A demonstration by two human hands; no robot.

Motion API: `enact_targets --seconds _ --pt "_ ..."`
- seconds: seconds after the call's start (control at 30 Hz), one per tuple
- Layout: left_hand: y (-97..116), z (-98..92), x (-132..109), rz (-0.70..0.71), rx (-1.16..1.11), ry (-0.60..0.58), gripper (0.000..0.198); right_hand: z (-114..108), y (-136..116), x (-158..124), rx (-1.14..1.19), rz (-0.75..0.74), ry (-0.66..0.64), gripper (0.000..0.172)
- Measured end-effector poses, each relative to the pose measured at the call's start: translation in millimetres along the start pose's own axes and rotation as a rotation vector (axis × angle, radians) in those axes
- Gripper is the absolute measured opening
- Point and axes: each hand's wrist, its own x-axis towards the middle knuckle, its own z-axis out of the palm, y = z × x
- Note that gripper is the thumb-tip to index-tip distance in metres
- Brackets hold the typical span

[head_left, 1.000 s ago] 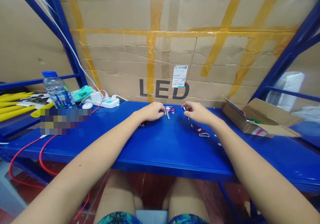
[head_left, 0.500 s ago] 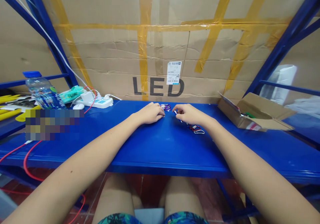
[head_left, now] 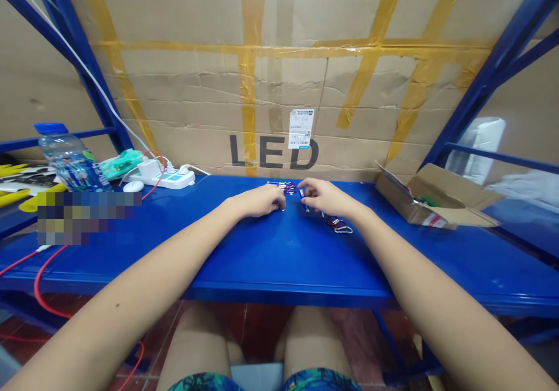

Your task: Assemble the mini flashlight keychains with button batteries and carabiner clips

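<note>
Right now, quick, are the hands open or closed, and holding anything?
Left hand: curled downward; whether it holds anything can't be told.
Right hand: closed, holding a blue clip.

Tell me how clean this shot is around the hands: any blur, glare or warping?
Head view: a faint sheen lies on the blue table; head view: small purple clips near the left hand look too soft for fine detail; head view: wide-angle distortion stretches the forearms toward the bottom corners; head view: a pixelated patch hides what's below the bottle.
</note>
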Motion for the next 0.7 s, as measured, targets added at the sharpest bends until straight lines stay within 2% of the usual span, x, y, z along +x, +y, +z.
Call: enact_targets --seconds 0.1,0.4,0.57,0.7 --pt "-1.3 1.2 0.1 -0.036 0.058 0.014 0.023 3.5 1.2 2.6 0.031 -0.033 0.021 0.032" --pt "-5.1 3.8 2.0 -0.159 0.190 0.001 0.020 8.8 -5.6 1.7 0.144 -0.078 -0.091 0.009" --pt "1.1 -0.8 -0.8 -0.240 0.294 0.016 0.018 10.5 -4.9 2.8 0.149 -0.082 -0.092 0.011" --pt "3.3 -4.0 -3.5 -0.278 0.261 0.007 0.015 10.3 -5.3 2.2 0.138 -0.088 -0.094 0.012"
